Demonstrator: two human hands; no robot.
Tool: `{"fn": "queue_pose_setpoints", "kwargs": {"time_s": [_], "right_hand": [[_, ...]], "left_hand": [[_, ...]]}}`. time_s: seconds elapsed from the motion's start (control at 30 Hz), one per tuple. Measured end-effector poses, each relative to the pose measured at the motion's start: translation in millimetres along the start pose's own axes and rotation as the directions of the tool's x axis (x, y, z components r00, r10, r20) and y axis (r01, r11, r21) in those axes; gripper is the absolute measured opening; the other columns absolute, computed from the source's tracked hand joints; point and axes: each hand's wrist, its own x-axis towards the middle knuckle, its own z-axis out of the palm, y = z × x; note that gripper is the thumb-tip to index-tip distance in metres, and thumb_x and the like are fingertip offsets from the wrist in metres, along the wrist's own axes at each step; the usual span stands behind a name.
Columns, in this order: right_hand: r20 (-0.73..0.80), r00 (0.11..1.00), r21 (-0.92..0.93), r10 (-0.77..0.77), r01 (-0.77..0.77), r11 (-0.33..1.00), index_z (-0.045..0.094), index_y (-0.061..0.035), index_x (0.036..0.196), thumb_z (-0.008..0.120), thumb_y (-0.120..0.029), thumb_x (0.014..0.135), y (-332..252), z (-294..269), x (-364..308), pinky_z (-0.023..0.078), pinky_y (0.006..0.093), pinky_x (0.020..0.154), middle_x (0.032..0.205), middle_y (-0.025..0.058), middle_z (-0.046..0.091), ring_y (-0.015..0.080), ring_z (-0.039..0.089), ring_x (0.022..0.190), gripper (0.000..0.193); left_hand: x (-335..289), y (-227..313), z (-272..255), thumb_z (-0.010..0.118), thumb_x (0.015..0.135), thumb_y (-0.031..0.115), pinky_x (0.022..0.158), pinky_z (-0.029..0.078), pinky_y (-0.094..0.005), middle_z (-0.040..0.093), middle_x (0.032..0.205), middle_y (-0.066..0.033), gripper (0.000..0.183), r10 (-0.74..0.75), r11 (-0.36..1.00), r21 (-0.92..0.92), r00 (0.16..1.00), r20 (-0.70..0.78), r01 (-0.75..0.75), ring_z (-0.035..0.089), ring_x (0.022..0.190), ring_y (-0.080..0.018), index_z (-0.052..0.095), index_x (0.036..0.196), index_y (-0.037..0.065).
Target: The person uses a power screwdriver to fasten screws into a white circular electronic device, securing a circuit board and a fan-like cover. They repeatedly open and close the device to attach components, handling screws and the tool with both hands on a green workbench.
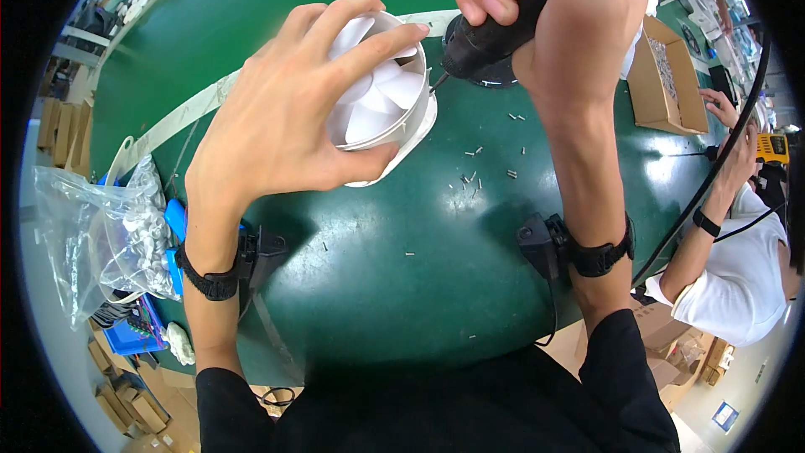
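My left hand [285, 101] is wrapped over a white round fan [387, 88], fingers across its rim and thumb at its near side. Its white blades show inside the ring-shaped housing. In my right hand [579, 42] is a black power screwdriver [495, 42], gripped around its body. The screwdriver's bit points down and left, its tip close to the right side of the fan housing; whether it touches a screw is too small to tell. Several small screws [471, 182] lie scattered on the green table right of the fan.
At the left edge is a clear plastic bag [109, 235] of white parts, above a blue tray [134, 331]. A cardboard box [667, 84] of small parts stands at right. Beside it a co-worker's hands [736, 151] hold a yellow power tool [772, 148]. A black cable [721, 172] hangs nearby.
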Motion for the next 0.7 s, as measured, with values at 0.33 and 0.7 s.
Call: {"fn": "queue_pose_setpoints", "kwargs": {"time_s": [0.33, 0.7], "right_hand": [[-0.071, 0.997, -0.094, -0.002, -0.005, 0.996, 0.059, -0.0038, 0.078, 0.065, -0.024, 0.101, -7.7, 9.1, 0.1, 0.036, 0.0280, 0.038, 0.050, 0.0015, 0.045, 0.0115, 0.042, 0.037, 0.031], [-0.019, 0.999, -0.049, 0.034, -0.035, 0.998, 0.061, -0.0026, 0.086, 0.063, -0.027, 0.101, -7.7, 2.8, 0.1, 0.038, 0.0288, 0.041, 0.053, 0.0028, 0.047, 0.0118, 0.043, 0.039, 0.029]], "left_hand": [[0.5, -0.9, 0.8, 0.080, 0.056, 0.023, 0.103, 0.050, -0.0479, 0.052, 0.145, -0.0148, 0.089, 0.015, 1.000, 0.000, 1.000, -0.012, -0.014, 0.056, 0.125, -0.0394, 0.061, 0.143, 0.020], [0.8, -1.3, 0.3, 0.080, 0.057, 0.024, 0.104, 0.050, -0.0482, 0.052, 0.146, -0.0150, 0.090, 0.025, 1.000, -0.006, 1.000, -0.016, -0.025, 0.056, 0.126, -0.0400, 0.060, 0.144, 0.021]]}}
